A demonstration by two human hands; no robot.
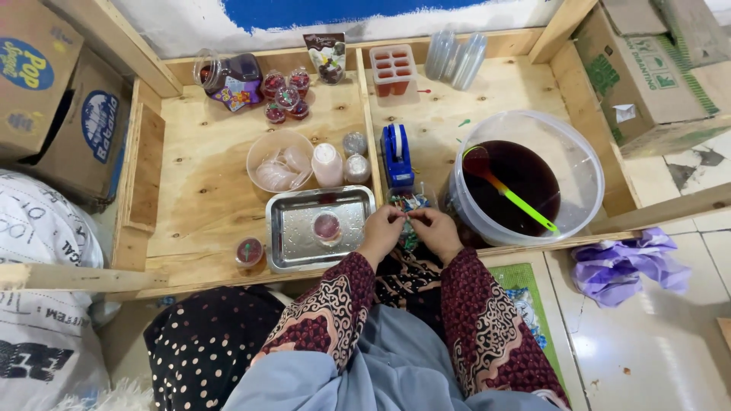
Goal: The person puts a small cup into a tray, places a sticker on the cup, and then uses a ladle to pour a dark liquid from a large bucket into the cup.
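My left hand (383, 226) and my right hand (434, 227) meet at the front edge of a low plywood tray table (205, 205). Together they pinch a small bundle of colourful bits (407, 217) above a small clear cup (409, 200). Just left of my hands lies a shiny metal tray (293, 243) with one small cup of dark red jelly (327, 226) on it. Another filled, lidded cup (249, 250) stands left of the tray. Both sleeves are dark red with a pale pattern.
A big clear tub of dark red liquid (525, 179) with a green ladle (518, 202) stands at right. Behind are a blue tape dispenser (397, 156), a bowl of lids (280, 160), small filled cups (285, 97), a jar (228, 78), a red mould (394, 68). Cardboard boxes flank both sides.
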